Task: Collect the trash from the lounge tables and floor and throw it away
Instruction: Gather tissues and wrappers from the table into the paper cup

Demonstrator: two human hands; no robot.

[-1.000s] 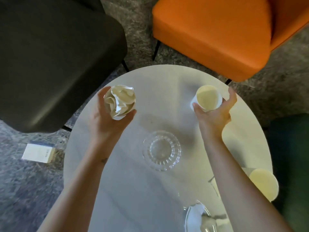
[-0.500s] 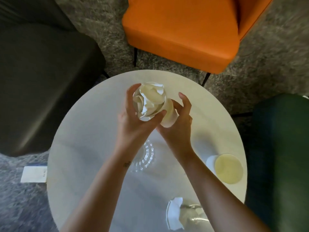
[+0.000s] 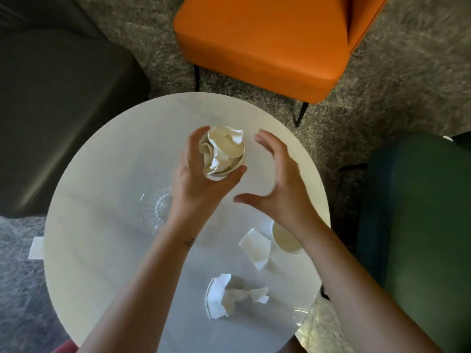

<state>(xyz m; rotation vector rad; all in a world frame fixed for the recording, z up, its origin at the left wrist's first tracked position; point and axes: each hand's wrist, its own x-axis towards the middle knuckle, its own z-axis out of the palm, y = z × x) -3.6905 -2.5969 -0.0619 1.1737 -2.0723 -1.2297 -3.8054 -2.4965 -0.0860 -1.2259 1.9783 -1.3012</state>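
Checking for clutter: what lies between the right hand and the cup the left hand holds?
Head view: only bare table shows between right hand and the cup in the left hand.

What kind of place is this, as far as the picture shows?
Probably a lounge or waiting area: an orange chair, a dark chair and a green chair stand around a round white table on carpet.
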